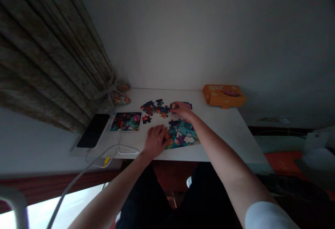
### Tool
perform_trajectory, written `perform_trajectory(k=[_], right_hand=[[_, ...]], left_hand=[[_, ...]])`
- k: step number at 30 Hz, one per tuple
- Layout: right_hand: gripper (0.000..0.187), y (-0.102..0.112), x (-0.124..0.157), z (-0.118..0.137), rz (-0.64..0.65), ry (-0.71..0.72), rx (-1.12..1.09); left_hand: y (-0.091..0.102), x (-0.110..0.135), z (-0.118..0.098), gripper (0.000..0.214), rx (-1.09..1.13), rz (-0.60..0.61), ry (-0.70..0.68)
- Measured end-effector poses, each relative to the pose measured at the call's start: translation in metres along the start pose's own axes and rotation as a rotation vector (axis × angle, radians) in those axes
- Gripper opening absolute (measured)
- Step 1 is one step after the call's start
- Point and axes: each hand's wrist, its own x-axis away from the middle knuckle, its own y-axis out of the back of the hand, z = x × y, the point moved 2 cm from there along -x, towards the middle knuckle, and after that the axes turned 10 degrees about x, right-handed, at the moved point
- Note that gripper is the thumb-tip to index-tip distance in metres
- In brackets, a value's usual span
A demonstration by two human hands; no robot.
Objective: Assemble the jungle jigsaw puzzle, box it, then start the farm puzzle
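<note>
A partly joined jigsaw puzzle [184, 135] with white rabbits on teal lies near the table's front edge. My left hand [156, 139] rests palm down at its left side, fingers loosely spread, the thumb by an orange patch of the puzzle. Behind the puzzle, my right hand [181, 109] has its fingertips closed on a small puzzle piece [175, 106] with orange on it. Loose puzzle pieces [150, 108], mostly dark blue and red, lie scattered to the left of that hand. My right forearm hides the puzzle's right edge.
A picture card [126, 121] lies left of the pieces, with a black phone [93, 130] beyond it. A white cable [115, 147] runs over the front left edge. An orange box [224, 96] stands back right; a plastic bag [117, 94] sits back left by the curtain [52, 47].
</note>
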Motion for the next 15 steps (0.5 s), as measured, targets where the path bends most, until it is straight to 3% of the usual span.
perform_trajectory(k=[3,6,9,15], right_hand=[[0.038,0.001,0.014,-0.002,-0.172,-0.050,0.158],[0.042,0.001,0.048,-0.008,-0.322,-0.003,0.310],[0.049,-0.007,0.089,-0.020,-0.308,0.113,0.361],[0.062,-0.024,0.132,-0.037,-0.219,0.068,0.462]], left_hand=[[0.001,-0.004,0.002,0.044,0.012,0.016,-0.027],[0.004,-0.015,0.005,0.042,-0.006,0.044,-0.019],[0.004,-0.025,0.006,0.038,-0.037,0.075,0.010],[0.001,-0.042,0.005,0.025,-0.023,0.104,0.118]])
